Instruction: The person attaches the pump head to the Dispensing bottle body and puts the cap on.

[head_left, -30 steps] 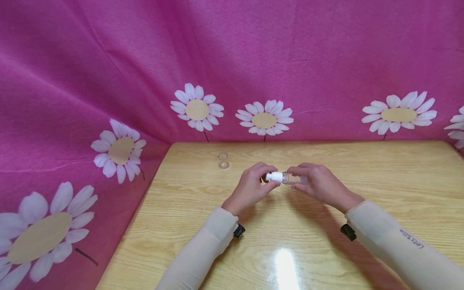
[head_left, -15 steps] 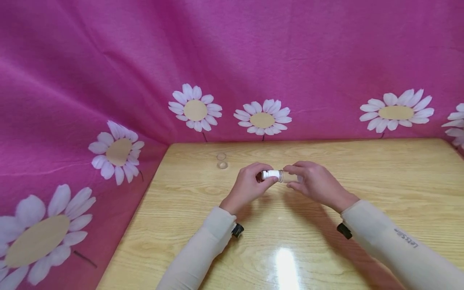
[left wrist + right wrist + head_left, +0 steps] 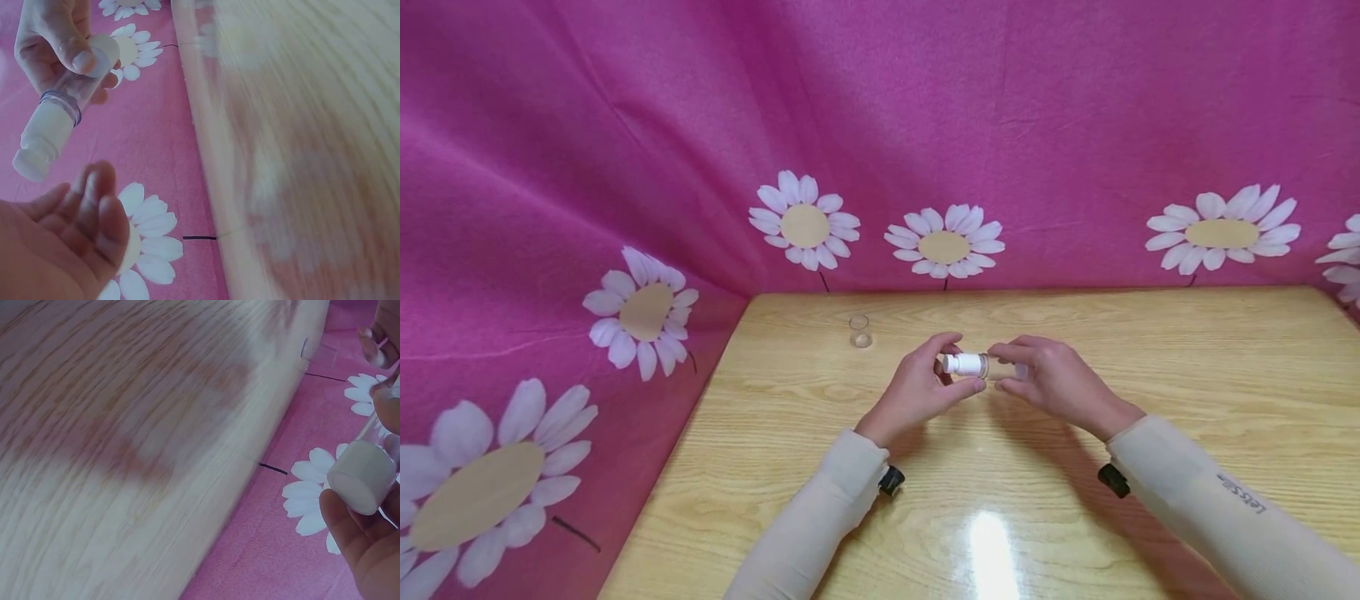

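A small clear pump bottle (image 3: 970,365) with a white stepped top lies sideways between the hands, above the table. My right hand (image 3: 1062,379) grips its clear body near the white base (image 3: 361,477), thumb on one side and fingers on the other. Around the white top (image 3: 44,139), my left hand (image 3: 916,385) is spread with thumb and fingers apart. In the left wrist view a gap shows between the left fingertips (image 3: 100,178) and that top. At the back left of the table stands a clear cylindrical cap (image 3: 860,335).
The light wooden table (image 3: 820,417) ends at a pink cloth (image 3: 1060,125) printed with white daisies, hanging behind and to the left. Black wrist cameras (image 3: 891,481) are strapped at both sleeves. A bright glare spot lies on the table's near part.
My left thumb and fingers have loosened from the white top and spread apart. The bottle shifted slightly left at first, and my right hand keeps hold of it.
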{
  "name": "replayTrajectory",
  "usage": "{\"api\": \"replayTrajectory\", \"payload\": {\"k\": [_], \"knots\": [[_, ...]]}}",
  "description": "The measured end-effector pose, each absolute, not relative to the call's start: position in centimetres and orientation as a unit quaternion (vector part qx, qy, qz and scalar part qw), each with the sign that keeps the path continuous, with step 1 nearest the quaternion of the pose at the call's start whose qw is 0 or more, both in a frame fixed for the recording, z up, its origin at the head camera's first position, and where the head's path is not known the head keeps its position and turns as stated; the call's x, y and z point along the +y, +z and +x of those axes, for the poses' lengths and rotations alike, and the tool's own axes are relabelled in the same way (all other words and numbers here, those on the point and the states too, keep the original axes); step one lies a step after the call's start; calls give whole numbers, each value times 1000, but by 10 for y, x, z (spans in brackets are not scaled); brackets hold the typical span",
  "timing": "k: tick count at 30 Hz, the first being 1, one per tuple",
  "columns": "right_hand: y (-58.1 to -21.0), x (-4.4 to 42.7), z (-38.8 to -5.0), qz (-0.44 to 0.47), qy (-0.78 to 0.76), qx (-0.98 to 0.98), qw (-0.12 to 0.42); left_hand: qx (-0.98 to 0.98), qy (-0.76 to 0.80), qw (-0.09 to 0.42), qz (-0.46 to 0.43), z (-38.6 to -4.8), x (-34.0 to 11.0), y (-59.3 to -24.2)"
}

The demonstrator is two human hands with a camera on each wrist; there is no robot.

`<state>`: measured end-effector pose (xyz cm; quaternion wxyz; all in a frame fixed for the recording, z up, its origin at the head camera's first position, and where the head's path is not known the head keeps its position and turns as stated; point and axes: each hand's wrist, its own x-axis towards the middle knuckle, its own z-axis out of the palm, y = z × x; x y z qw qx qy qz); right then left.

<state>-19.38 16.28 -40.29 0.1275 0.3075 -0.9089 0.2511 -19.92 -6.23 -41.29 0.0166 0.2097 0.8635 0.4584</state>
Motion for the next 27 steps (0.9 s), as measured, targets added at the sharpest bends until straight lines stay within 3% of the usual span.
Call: {"api": "replayTrajectory", "payload": {"k": [5, 14, 27], "knots": [[-403, 162, -195, 304, 255, -909, 130, 874, 460, 17, 153, -198, -65, -410], [-405, 163, -194, 300, 260, -909, 126, 880, 452, 27, 143, -197, -64, -409], [-406, 164, -195, 305, 264, -905, 133, 861, 444, -42, 246, -195, -64, -410]]}}
